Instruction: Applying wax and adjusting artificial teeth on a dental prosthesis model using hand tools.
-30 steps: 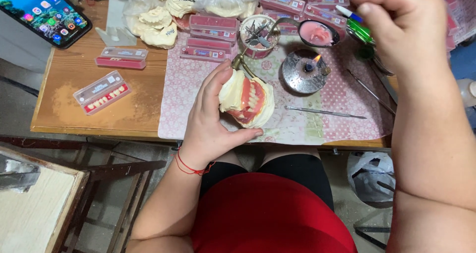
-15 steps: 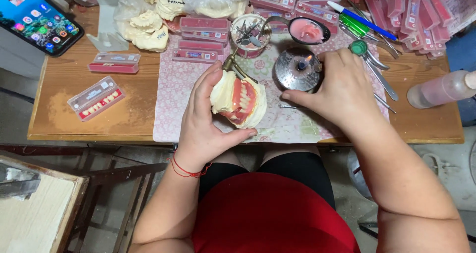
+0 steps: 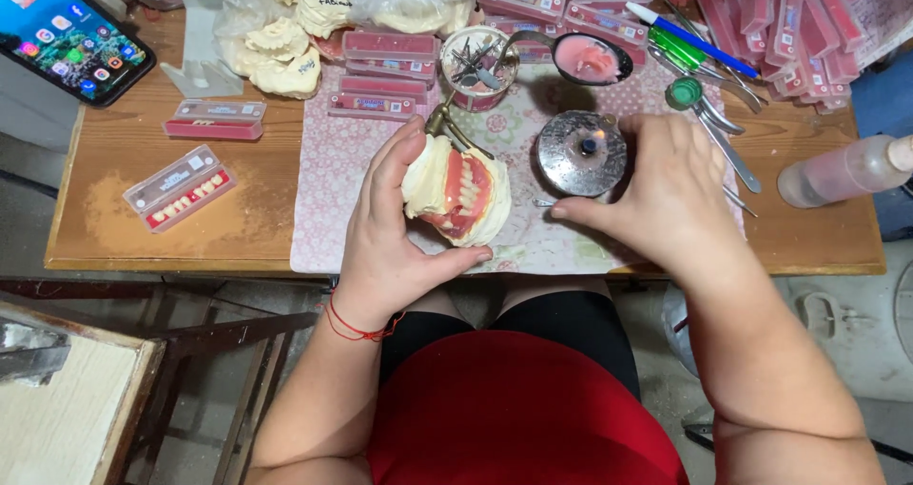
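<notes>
- hands: 2, left hand [image 3: 390, 247], right hand [image 3: 666, 195]
- phone [image 3: 71, 33]: 1, at 10 o'clock
- spirit burner [image 3: 580, 152]: 1
- squeeze bottle [image 3: 842, 171]: 1, at 3 o'clock
- denture model [image 3: 456, 192]: 1

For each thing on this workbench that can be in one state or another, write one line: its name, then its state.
Burner: lit, small flame showing.
Phone: screen on.
Tooth box: closed, teeth visible through the clear lid.
Spoon: filled with pink wax.
Denture model: held in the left hand.
Right hand: resting beside the burner.

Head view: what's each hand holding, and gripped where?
Left hand holds the denture model, fingers over its plaster back, thumb beneath. Right hand rests beside the metal burner; a hold cannot be told.
</notes>
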